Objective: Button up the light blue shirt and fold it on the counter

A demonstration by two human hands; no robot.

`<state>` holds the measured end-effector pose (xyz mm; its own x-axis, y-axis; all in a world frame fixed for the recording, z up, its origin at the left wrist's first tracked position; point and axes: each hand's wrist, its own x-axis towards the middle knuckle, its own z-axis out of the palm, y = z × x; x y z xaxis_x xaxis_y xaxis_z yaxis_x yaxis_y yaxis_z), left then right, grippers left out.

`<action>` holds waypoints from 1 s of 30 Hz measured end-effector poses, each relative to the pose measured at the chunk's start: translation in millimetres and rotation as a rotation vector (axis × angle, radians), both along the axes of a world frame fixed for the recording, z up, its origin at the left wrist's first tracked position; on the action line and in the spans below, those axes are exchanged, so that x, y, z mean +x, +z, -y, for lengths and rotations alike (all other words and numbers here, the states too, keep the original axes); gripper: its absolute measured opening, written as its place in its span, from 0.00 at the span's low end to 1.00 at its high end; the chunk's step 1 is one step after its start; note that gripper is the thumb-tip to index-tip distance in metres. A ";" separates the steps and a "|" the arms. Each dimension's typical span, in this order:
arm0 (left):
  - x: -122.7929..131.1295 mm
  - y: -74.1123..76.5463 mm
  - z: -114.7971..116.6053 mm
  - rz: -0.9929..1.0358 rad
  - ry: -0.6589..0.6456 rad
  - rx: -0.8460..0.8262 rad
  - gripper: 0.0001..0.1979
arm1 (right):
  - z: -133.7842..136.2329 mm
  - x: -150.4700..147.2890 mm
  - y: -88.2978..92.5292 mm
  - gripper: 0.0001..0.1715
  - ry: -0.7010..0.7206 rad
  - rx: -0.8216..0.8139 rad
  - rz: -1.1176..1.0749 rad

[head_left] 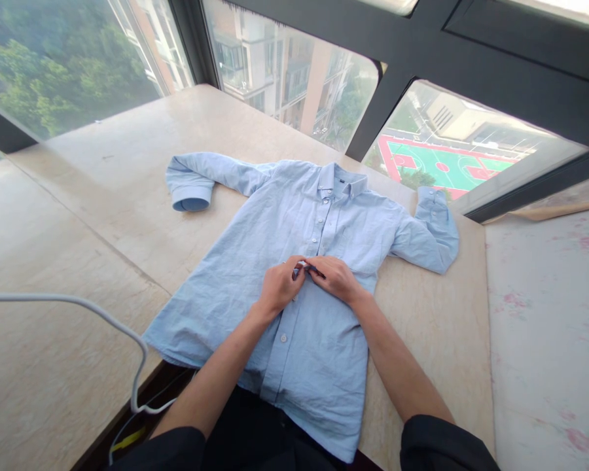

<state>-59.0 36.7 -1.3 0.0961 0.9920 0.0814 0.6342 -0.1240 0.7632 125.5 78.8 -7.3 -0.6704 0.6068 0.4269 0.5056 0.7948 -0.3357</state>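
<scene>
A light blue button-up shirt (226, 275) lies front side up on the pale stone sill, its collar pointing toward the window. Both my hands meet over the middle of its button placket. The fingertips of my left hand (281, 286) pinch the fabric there, and those of my right hand (338, 277) pinch it from the other side. What sits right between the fingertips is mostly hidden. Above my hands the placket edges lie slightly apart, with several white buttons showing on one edge. Below, the placket lies overlapped, with a button (283, 338) visible.
The stone sill (93, 196) runs along dark-framed windows (294, 78). A white cable (78, 301) curves in from the left and drops over the sill's front edge. At right stands a wall with floral paper (544, 327). One sleeve cuff (191, 196) is folded inward.
</scene>
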 end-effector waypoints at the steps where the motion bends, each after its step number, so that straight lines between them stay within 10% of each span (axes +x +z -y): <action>1: 0.0 -0.1 0.0 0.001 0.002 -0.001 0.15 | 0.5 -0.6 0.3 0.17 -0.002 0.013 0.005; 30: 1.1 -7.5 5.6 -0.297 -0.034 0.333 0.18 | 0.3 1.6 3.3 0.19 0.002 0.020 0.078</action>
<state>-57.9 31.1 -8.8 0.1957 0.9123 0.3597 0.8113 -0.3567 0.4631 127.1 78.5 -4.0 -0.7032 0.5974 0.3856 0.5281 0.8019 -0.2794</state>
